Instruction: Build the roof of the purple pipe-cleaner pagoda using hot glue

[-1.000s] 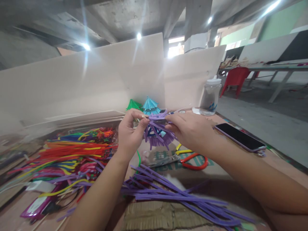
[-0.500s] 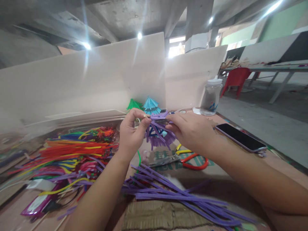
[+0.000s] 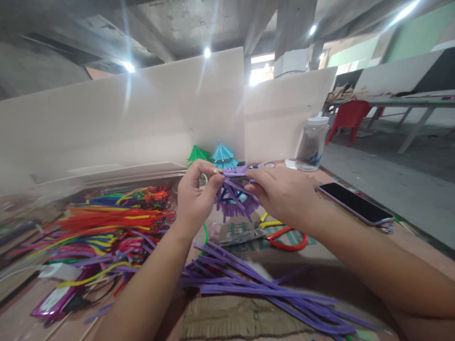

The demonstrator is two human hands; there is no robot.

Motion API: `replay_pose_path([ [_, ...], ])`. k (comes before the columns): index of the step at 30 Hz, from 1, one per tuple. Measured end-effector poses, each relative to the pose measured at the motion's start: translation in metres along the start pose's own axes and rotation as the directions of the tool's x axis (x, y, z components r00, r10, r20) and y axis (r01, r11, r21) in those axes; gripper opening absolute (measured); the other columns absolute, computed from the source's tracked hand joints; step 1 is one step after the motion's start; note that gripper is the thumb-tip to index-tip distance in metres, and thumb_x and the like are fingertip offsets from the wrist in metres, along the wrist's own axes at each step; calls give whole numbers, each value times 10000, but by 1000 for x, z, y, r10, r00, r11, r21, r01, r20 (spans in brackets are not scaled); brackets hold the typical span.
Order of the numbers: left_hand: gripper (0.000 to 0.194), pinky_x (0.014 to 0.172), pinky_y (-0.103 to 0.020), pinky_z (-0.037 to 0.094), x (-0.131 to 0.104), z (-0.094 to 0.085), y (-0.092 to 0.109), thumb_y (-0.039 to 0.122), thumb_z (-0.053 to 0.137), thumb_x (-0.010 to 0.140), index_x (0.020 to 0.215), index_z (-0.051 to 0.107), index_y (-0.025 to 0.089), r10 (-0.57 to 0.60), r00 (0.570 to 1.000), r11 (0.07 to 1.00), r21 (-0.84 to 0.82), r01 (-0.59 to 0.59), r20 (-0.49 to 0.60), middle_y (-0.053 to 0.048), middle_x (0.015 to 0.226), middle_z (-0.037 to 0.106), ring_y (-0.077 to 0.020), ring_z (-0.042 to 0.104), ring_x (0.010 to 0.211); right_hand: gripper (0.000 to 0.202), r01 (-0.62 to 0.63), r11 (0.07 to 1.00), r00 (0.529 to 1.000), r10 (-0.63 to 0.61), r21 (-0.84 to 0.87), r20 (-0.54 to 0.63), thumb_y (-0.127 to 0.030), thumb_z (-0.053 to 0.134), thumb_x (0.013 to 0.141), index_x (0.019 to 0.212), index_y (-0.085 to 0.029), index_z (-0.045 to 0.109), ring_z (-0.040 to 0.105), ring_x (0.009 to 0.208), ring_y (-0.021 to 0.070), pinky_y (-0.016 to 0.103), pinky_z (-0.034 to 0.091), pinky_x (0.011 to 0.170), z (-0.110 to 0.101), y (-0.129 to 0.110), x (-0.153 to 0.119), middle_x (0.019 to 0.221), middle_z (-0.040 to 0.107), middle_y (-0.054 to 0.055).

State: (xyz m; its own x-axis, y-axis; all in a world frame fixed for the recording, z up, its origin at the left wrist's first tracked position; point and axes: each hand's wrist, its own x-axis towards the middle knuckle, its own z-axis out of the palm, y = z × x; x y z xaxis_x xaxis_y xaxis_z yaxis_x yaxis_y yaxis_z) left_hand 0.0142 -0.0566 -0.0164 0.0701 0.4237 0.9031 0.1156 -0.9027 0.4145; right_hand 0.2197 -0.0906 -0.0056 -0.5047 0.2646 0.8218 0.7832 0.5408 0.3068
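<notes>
Over the table, both my hands are closed on a purple pipe-cleaner craft with a fringed lower edge and dark blue strips inside. My left hand pinches its upper left end between thumb and forefinger. From the right, my right hand grips purple strands at the top, its fingers partly hiding them. A dark thin piece shows between the hands, too small to name. Below them lie scissors with red and yellow handles. Loose purple pipe cleaners are spread nearer me.
Bundles of coloured pipe cleaners cover the left side. Green and light blue cone-shaped crafts stand behind my hands. A phone and a clear plastic jar are at right. Corrugated cardboard lies in front.
Hardly anything differs. Both hands keep their hold on the purple craft, and the whole view has shifted very slightly.
</notes>
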Motion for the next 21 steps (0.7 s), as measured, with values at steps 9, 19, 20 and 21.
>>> replay_pose_path([
  [9,192,764,-275,472,1,0,0,373,669,906,835,597,210,-7,1000,1000,27,7,-2,-20,833,625,-147,596,816,300,-12,1000,1000,12,-13,17,-273,395,1027,943,-151,656,572,652,175,302,293,591,-2,-1,0,721,677,59],
  [19,162,783,-271,475,2,-3,-1,338,674,907,841,597,212,18,1000,1000,16,-18,-17,-14,843,627,-139,599,826,290,-4,1000,1000,4,11,10,-279,411,1024,959,-141,658,598,667,187,309,309,580,-1,1,-1,763,699,73],
  [20,164,783,-272,475,2,-2,-1,340,674,906,841,598,211,19,1000,1000,18,-18,-17,-15,841,627,-140,599,825,291,-6,1000,1000,6,7,8,-287,414,1024,960,-143,659,594,659,185,308,307,578,-2,0,-1,754,696,68],
  [21,168,780,-273,476,2,-2,0,344,674,906,839,597,210,15,1000,1000,21,-14,-14,-16,839,628,-141,600,821,293,-8,1000,1000,8,1,7,-296,417,1024,960,-147,661,589,649,183,308,304,575,-2,0,-1,744,692,62],
])
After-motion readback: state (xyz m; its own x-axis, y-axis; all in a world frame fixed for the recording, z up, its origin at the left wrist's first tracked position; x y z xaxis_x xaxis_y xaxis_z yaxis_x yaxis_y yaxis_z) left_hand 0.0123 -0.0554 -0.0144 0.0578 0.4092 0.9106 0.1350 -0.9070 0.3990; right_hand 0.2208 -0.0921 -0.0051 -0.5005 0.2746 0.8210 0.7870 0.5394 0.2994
